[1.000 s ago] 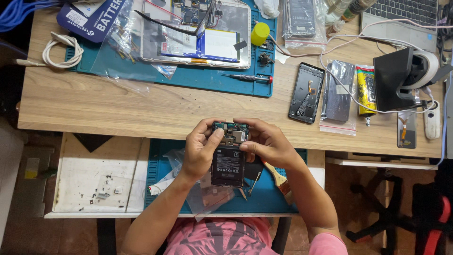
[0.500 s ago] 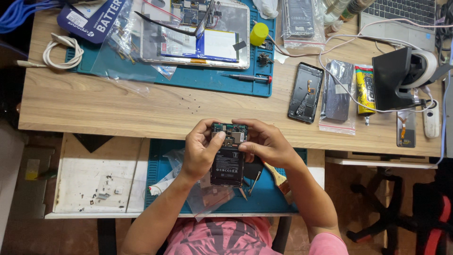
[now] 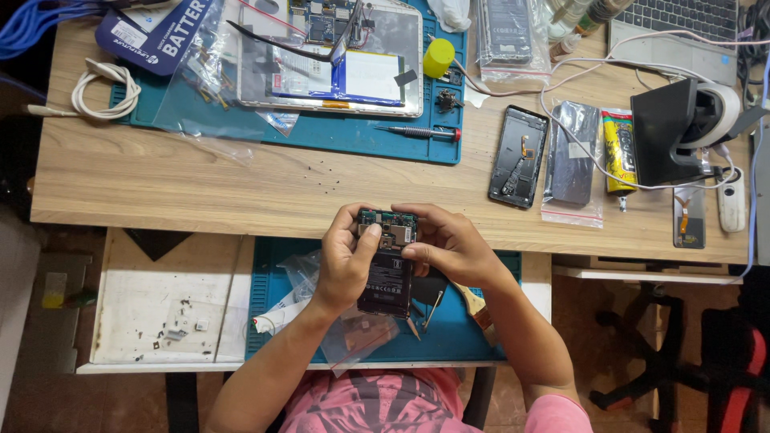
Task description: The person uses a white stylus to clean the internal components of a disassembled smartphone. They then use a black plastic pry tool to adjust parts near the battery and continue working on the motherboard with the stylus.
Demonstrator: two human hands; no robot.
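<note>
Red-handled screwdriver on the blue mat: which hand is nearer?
Right. The right hand sits almost directly below the screwdriver; the left hand is further left. Both hold the opened phone.

Both bare forearms are coming up from the bottom and angling inward until the hands are meeting at the middle. The left hand (image 3: pixel 346 258) is curling closed, its thumb lying across the front. The right hand (image 3: pixel 451 244) is cupping opposite, fingers bent and fingertips pressing inward.
</note>
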